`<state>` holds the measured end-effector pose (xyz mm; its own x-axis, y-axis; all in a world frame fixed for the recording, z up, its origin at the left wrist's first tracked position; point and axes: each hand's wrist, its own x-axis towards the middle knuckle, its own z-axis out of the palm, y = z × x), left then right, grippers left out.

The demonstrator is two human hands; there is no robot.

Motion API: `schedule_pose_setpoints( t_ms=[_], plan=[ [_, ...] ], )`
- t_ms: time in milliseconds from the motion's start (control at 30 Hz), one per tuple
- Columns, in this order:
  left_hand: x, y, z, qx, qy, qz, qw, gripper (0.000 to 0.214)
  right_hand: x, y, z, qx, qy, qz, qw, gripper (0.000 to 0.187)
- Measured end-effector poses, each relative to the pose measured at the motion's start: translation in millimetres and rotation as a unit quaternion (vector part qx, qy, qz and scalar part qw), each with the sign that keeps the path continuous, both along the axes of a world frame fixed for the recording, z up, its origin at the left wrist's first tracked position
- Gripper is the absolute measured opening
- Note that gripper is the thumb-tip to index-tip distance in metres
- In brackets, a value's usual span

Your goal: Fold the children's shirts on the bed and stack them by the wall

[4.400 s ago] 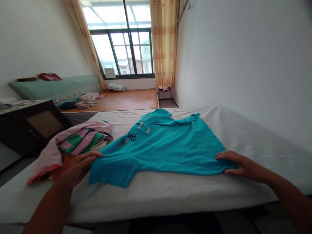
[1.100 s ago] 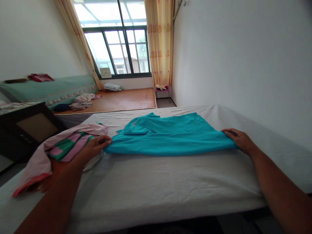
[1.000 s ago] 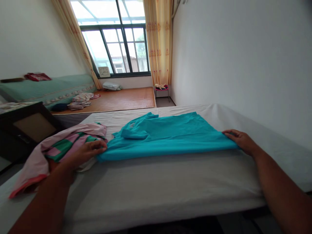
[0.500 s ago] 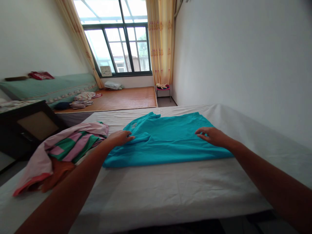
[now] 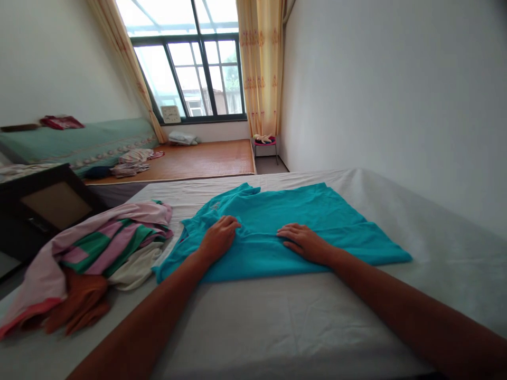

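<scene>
A turquoise T-shirt (image 5: pixel 285 211) lies on the white sheet in front of me, folded lengthwise, with creases along its near half. My left hand (image 5: pixel 219 237) rests on the shirt's left part, its fingers curled together on bunched cloth near the sleeve; the fingertips are partly hidden. On the middle of the shirt, my right hand (image 5: pixel 304 243) lies palm down with its fingers stretched out toward the left. The near edge of the shirt runs beneath both wrists.
At the left lies a heap of clothes (image 5: pixel 119 237) in pink, green, white and rust. The white-sheeted bed (image 5: pixel 277 316) meets a wall on the right. Beyond are a dark cabinet (image 5: pixel 51 206), a second bed with a brown mat (image 5: pixel 206 155) and a small stool (image 5: pixel 265 141).
Both hands have moved inward over the shirt, the left to the right and the right to the left. My left fingers have closed on the cloth. The view has shifted slightly.
</scene>
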<state>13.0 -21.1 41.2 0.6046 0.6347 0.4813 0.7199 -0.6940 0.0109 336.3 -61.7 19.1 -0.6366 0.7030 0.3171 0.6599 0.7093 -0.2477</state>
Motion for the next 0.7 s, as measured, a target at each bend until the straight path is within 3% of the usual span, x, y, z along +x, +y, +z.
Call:
schedule_pose_setpoints(
  t_ms=[133, 267, 367, 467, 700],
  plan=[
    [4, 4, -22.7, -0.092, -0.040, -0.009, 0.995, 0.033, 3, -3, -0.2, -0.033, -0.043, -0.002, 0.999, 0.047],
    [-2, 10, -26.5, -0.093, -0.037, 0.001, 0.995, 0.039, 22, 7, -2.2, -0.064, -0.086, -0.052, 0.993, 0.053],
    [-5, 11, -27.1, -0.086, -0.001, 0.027, 0.996, 0.043, 46, 21, -6.9, -0.069, -0.100, -0.114, 0.986, 0.054],
    [-7, 9, -27.9, -0.098, 0.029, 0.091, 0.990, 0.045, 77, 35, -13.0, -0.066, -0.111, -0.191, 0.973, 0.055],
    [-15, 8, -23.8, -0.143, 0.069, 0.191, 0.969, 0.046, 150, 53, -29.4, -0.089, -0.135, -0.374, 0.913, 0.060]
  ],
)
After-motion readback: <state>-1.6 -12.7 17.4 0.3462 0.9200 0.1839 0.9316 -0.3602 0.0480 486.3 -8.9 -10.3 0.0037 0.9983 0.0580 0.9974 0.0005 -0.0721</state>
